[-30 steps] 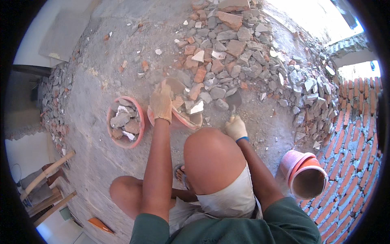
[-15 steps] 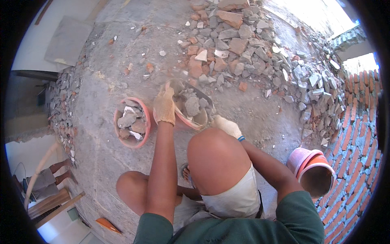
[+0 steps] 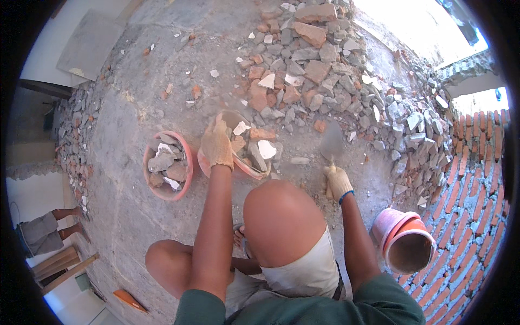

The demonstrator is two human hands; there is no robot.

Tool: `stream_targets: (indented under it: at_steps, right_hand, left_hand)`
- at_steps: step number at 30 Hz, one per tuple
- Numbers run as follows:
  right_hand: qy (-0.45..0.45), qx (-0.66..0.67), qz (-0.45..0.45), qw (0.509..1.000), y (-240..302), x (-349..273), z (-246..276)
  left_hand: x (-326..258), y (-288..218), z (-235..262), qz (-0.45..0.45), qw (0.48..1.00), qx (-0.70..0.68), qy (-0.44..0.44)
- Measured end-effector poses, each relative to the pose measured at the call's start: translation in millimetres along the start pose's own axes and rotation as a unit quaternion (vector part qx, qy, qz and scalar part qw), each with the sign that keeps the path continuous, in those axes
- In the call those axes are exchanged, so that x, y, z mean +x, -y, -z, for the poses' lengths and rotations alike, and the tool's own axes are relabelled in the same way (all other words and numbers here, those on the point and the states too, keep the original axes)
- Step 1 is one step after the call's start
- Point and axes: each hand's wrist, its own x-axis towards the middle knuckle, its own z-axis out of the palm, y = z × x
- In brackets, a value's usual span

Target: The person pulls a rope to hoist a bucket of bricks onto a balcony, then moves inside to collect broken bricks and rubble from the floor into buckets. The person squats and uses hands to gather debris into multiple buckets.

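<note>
My left hand (image 3: 218,145), in a pale work glove, is closed on the rim of a tilted pink bucket (image 3: 252,172). Grey rubble, white tile shards and a brick piece lie in and at the mouth of this bucket. To its right my right hand (image 3: 337,182), gloved too, grips the handle of a trowel (image 3: 332,143). The trowel's grey blade is slightly blurred and points away from me, low over the dusty ground. Left of my left hand stands a second pink bucket (image 3: 189,168) filled with rubble chunks.
A large heap of broken brick and concrete (image 3: 319,70) spreads beyond the hands and rightward. Nested empty buckets (image 3: 387,226) lie near the brick surface (image 3: 460,233) at right. Another person's legs (image 3: 65,222) show at far left. An orange piece (image 3: 130,299) lies lower left.
My right hand has swung right, away from the tilted bucket, and the trowel now shows clear of it. Tile shards and a brick piece now show at the bucket's mouth. My left hand stays on the rim.
</note>
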Motion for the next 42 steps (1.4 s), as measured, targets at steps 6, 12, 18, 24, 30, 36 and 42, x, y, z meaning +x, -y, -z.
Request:
stream_targets:
  at_steps: [6, 12, 18, 24, 30, 36, 42]
  right_hand:
    - [-0.005, -0.064, 0.076, 0.995, 8.4, 8.1, -28.1]
    - [-0.025, -0.069, 0.119, 0.99, 45.0, 61.3, -17.8]
    - [0.005, -0.077, 0.143, 0.987, 67.1, 71.2, -12.9]
    - [-0.009, -0.204, 0.209, 0.956, 43.7, 37.8, 4.3]
    - [-0.021, -0.184, 0.164, 0.969, 25.9, -31.3, -40.0]
    - [0.05, 0.013, 0.159, 0.986, -75.1, 11.6, -72.4]
    - [-0.014, -0.098, 0.228, 0.969, -45.1, -22.2, -82.9]
  left_hand:
    - [9.2, 28.8, 9.1, -0.141, 0.976, 0.164, 0.013]
    - [8.9, 29.7, -13.0, -0.077, 0.995, 0.058, 0.008]
    - [13.4, 58.7, -7.8, -0.009, 0.984, -0.176, 0.019]
    - [5.0, 21.4, -2.6, -0.076, 0.996, 0.028, 0.022]
    - [2.4, 24.4, 4.6, -0.135, 0.983, 0.122, -0.015]
    - [1.0, 3.3, -3.7, 0.043, 0.991, -0.117, 0.039]
    - [-14.3, 3.5, 18.1, 0.037, 0.997, -0.069, 0.027]
